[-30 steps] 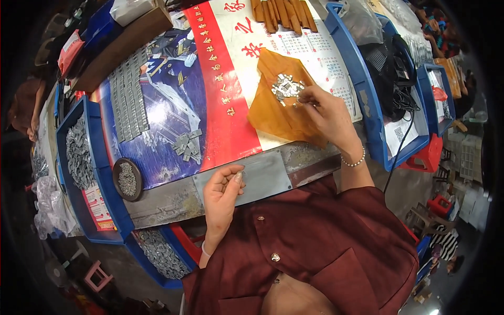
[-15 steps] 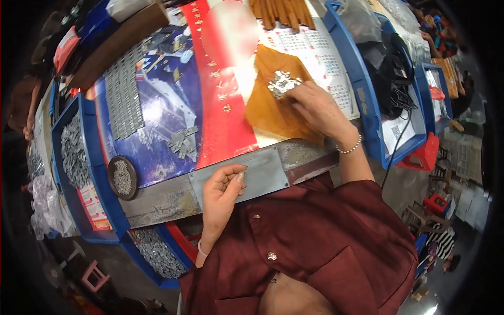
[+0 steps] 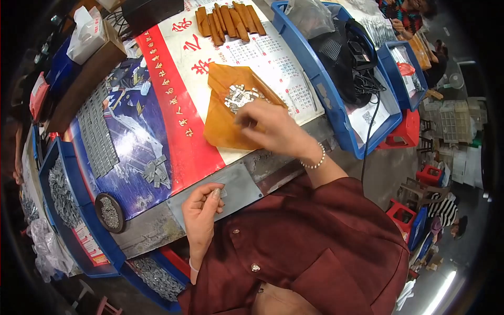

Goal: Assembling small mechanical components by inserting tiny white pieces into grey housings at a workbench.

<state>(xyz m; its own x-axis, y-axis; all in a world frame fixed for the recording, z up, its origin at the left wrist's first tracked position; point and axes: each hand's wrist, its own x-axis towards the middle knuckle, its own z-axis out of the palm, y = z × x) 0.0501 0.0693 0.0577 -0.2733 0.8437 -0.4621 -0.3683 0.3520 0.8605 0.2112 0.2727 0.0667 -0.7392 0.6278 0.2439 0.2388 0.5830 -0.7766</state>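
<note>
My right hand [image 3: 270, 128] lies on an orange paper sheet [image 3: 220, 128] spread on a printed poster. Its fingertips sit just below a small pile of grey metal pieces [image 3: 239, 97] on that sheet. The fingers are blurred, so I cannot tell if they pinch anything. My left hand [image 3: 202, 210] rests at the near table edge on a flat grey metal plate [image 3: 241, 184], fingers curled around a small grey metal piece at the fingertips.
Rows of grey pieces [image 3: 97, 136] and a loose cluster [image 3: 155, 170] lie on the poster. A round dark dish [image 3: 109, 212] and a blue bin of metal parts [image 3: 60, 194] stand at the left. Brown sticks [image 3: 228, 18] lie at the back, a blue bin with black cables [image 3: 346, 58] at the right.
My right hand has slid a little toward me on the orange sheet, from beside the pile to just below it. The left hand keeps its place on the plate.
</note>
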